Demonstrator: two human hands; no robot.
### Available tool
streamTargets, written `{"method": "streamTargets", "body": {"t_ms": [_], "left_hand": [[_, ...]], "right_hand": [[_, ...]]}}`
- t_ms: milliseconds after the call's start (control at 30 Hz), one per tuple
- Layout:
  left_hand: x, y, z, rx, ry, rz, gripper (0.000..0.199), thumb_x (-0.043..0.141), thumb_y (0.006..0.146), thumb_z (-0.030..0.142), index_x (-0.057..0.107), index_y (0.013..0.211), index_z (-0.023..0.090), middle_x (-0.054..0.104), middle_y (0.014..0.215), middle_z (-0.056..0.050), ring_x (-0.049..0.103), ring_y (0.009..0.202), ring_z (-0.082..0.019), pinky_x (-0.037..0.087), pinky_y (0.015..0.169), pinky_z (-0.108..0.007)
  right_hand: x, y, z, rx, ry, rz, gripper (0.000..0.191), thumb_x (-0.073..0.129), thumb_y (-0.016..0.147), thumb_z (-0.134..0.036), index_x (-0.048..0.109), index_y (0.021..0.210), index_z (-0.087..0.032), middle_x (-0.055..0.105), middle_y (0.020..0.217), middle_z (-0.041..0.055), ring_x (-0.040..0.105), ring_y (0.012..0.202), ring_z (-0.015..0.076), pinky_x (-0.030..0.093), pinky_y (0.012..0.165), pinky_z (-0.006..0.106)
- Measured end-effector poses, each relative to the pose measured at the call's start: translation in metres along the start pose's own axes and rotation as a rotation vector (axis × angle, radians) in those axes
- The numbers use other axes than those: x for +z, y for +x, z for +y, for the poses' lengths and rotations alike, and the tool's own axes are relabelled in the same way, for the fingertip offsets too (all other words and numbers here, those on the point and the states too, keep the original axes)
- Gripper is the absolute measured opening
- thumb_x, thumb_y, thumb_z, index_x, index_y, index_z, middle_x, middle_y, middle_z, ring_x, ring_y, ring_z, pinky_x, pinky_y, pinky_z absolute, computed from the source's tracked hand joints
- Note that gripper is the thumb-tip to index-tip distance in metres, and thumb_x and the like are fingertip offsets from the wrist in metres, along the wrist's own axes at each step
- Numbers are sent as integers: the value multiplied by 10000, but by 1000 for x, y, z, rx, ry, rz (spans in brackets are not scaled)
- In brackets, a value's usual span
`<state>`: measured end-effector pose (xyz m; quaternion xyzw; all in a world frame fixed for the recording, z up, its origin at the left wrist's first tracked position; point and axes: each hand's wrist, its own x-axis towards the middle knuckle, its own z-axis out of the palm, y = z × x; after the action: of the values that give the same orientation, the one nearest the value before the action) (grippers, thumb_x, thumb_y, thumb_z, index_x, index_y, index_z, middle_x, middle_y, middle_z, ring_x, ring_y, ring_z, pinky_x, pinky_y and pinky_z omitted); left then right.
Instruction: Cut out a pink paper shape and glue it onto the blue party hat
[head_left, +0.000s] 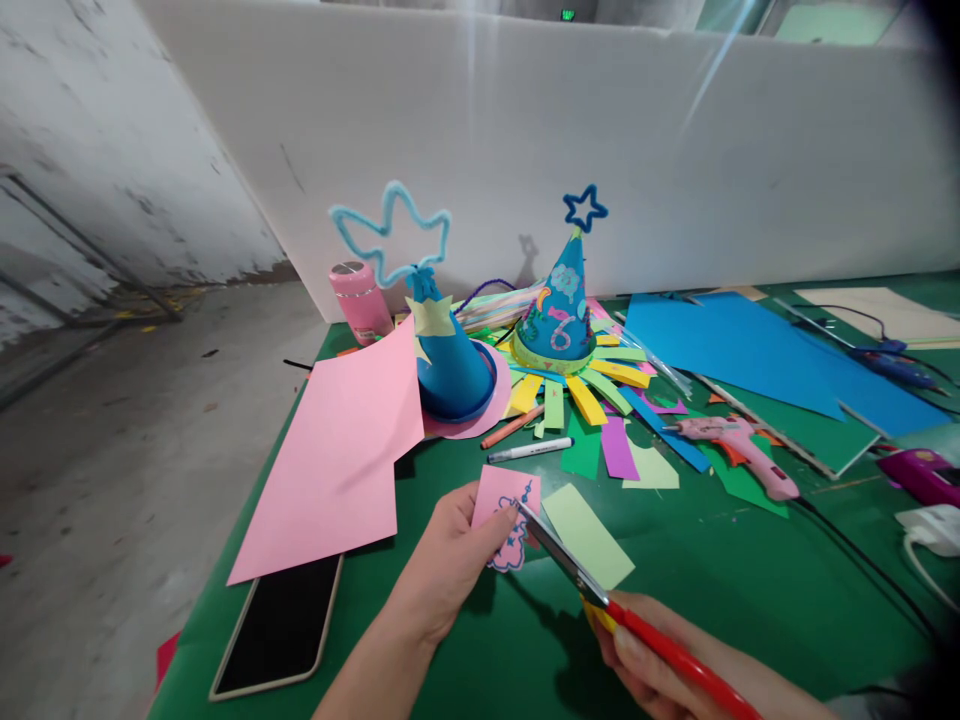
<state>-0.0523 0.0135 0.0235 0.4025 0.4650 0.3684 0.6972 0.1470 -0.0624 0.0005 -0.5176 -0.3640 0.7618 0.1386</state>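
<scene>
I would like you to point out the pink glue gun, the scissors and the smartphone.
Pink glue gun (739, 441), head view, its body.
Scissors (637, 625), head view, red handle.
Smartphone (281, 625), head view, dark screen.

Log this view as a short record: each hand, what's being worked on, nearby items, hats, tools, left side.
left hand: left hand gripping a small pink card with a blue drawing
right hand: right hand holding red-handled scissors
contact: scissor tips at the card, near the left thumb
nearby: pale green paper strip, white marker
hats: two blue cone hats, one star-topped, one tilted
tools: pink glue gun
left side: large pink sheet partly covering a phone
</scene>
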Motion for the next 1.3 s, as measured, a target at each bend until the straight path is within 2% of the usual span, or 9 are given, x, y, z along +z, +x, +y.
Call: {"method": "streamTargets", "body": {"t_ms": [133,367,533,633,800,933,1000,1100,1300], "left_hand": [[0,0,0,-9,6,14,131,622,662,249,581,653,125,543,563,15,419,473,-76,307,464,-178],[-1,1,-5,-12,-34,9,133,603,691,258,616,720,130,608,608,2,476,520,-80,337,497,-172],[2,1,-7,-21,-140,8,170,590,710,225,640,845,136,657,695,-27,547,597,-110,400,569,-197],[5,1,-7,-10,-192,-29,195,576,722,210,646,888,132,672,744,-49,570,625,-130,427,631,-231],[7,0,-9,-3,-271,-79,220,564,735,189,639,932,124,674,752,-65,580,639,-137,439,648,-241],[5,-1,-8,-8,-280,-76,203,561,736,163,644,916,122,665,704,-52,562,600,-109,424,568,-189],[4,-1,-8,-7,-260,-70,184,565,730,155,650,891,126,653,655,-32,534,542,-84,403,518,-167],[2,0,-7,-13,-209,-58,166,578,717,165,650,863,132,642,640,-19,525,538,-83,412,543,-182],[-3,0,-2,-47,-108,-34,74,624,655,168,635,720,134,597,574,15,471,469,-64,353,451,-160]], "right_hand": [[0,0,-4,-19,-63,-43,469,452,669,-627,392,825,-188,299,557,-93,201,411,21,133,344,144],[2,3,0,-14,-48,-17,496,447,652,-649,381,832,-192,291,547,-99,195,403,20,119,337,150],[8,7,1,-166,75,1,482,484,627,-653,395,674,-182,307,521,-85,219,426,26,134,378,163],[11,9,-1,-198,91,9,523,493,574,-693,430,634,-177,366,507,-60,266,444,42,153,389,172],[11,12,7,-176,135,46,520,523,566,-679,514,694,-175,409,533,-38,308,473,62,213,404,169],[6,13,12,-177,106,55,513,505,610,-658,538,763,-170,442,565,-32,347,500,58,252,431,151],[3,11,9,-161,70,-11,511,496,630,-645,536,788,-161,447,576,-33,355,499,49,253,431,143],[0,8,2,-127,71,-95,506,497,643,-630,515,788,-145,406,560,-47,320,473,33,224,404,128],[-6,4,6,-15,45,-60,428,517,706,-533,448,920,-169,360,652,-52,257,469,15,189,401,131]]}}
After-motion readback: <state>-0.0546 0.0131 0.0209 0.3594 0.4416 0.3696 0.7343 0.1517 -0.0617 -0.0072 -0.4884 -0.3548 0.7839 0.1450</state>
